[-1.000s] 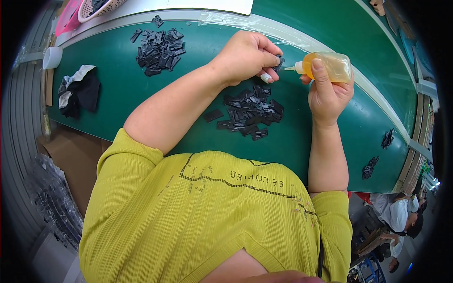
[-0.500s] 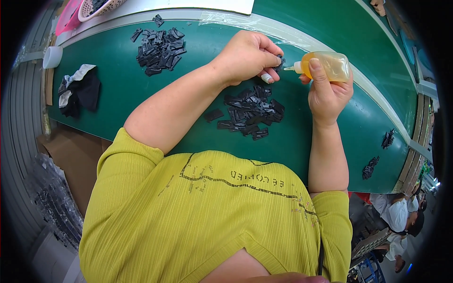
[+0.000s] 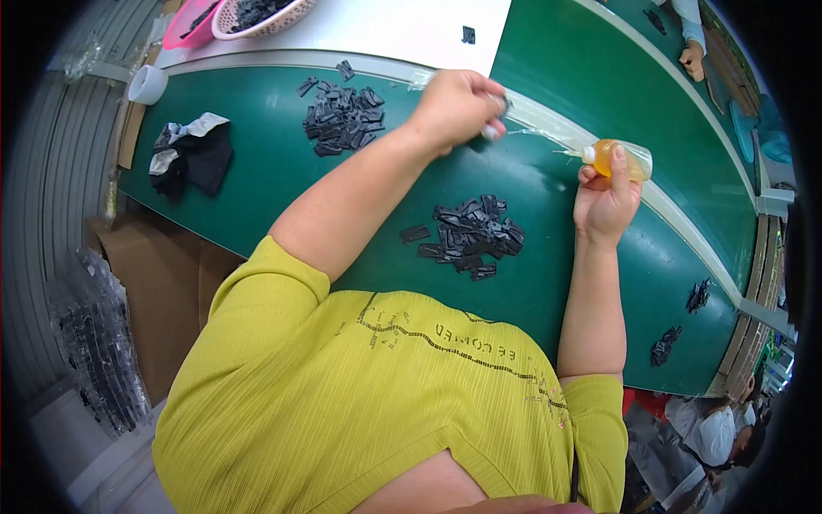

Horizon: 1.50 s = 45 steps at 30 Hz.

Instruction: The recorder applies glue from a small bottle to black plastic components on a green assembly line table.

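Note:
My left hand (image 3: 452, 110) is closed at the fingertips around a small black plastic piece (image 3: 505, 104), which is smeared by motion and mostly hidden. A pale wrap covers one of its fingertips. In my right hand (image 3: 606, 212) is a clear squeeze bottle (image 3: 636, 163) of amber liquid. It lies sideways, its white cap and thin nozzle turned left toward my left hand, with a gap between. Below and between the hands, a pile of flat black plastic pieces (image 3: 475, 236) rests on the green table (image 3: 377, 257). Another pile of black pieces (image 3: 342, 118) lies left of my left hand.
A dark and grey cloth (image 3: 193, 158) and a white cup (image 3: 148, 85) are at the left. Pink baskets (image 3: 265, 21) stand on a white board at the back. Small black clusters (image 3: 665, 345) sit at the right. Another person's hand (image 3: 692, 60) shows at the far right.
My hands have moved apart: the bottle's nozzle, close to the black piece before, is now well to its right. The whole view has shifted, showing more of the far side.

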Tool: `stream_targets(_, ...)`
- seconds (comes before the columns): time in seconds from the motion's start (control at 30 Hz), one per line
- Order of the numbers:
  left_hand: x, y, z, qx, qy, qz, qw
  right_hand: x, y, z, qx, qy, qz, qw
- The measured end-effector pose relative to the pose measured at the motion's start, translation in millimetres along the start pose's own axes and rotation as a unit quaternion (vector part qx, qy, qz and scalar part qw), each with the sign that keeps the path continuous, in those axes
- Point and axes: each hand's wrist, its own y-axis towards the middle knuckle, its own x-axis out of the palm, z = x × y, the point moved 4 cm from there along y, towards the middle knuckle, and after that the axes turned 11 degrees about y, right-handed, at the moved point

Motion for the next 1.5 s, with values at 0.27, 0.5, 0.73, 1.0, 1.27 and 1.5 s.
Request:
stream_targets(0.27, -52.3, 23.6, 16.5, 0.110, 0.461, 0.258, 0.842, 9.7, -5.0, 4.7, 0.008, -0.016, -0.022, 1.000)
stream_targets(0.5, 2.5, -49.0, 7.6, 0.153, 0.440, -0.075, 0.882, 8.9, -2.3, 5.4, 0.019, -0.003, -0.025, 1.000)
stream_targets(0.73, 22.5, -63.7, 3.2, 0.174, 0.457, -0.110, 0.866, 9.3, -3.5, 6.5, 0.022, -0.005, -0.033, 0.999)
stream_targets(1.0, 21.7, -41.4, -10.7, 0.019, 0.033, -0.185, 0.982, 10.4, -7.2, 7.5, 0.031, 0.005, -0.028, 0.999)
stream_targets(1.27, 17.5, -24.8, -15.3, -0.015, -0.016, -0.103, 0.994, 12.1, -9.3, 2.9, -0.028, -0.008, -0.047, 0.998)
stream_targets(1.5, 23.2, -28.6, -17.7, -0.001, -0.070, -0.147, 0.987, 22.2, -21.3, 0.8, -0.085, -0.114, -0.111, 0.984)
